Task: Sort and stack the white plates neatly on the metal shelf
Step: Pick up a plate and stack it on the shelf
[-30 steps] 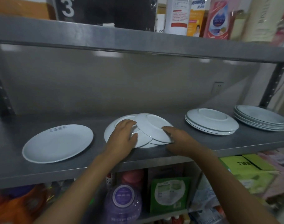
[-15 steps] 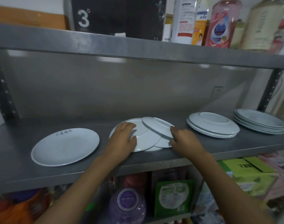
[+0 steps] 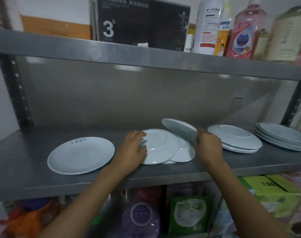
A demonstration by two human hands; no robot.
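The right hand (image 3: 207, 146) holds a grip on the tilted small plate (image 3: 179, 129) by its near-right rim, lifted above the loose pile (image 3: 156, 146) that the left hand (image 3: 131, 148) presses flat, the upturned stack (image 3: 234, 138) just right.

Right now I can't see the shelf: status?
Right hand grips tilted plate, lifted. Left hand steadies upside-down plate. Nothing blocking.

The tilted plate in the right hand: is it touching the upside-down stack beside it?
Apart. The head view shows bare shelf between the tilted plate, gripped by the right hand, and the upside-down stack.
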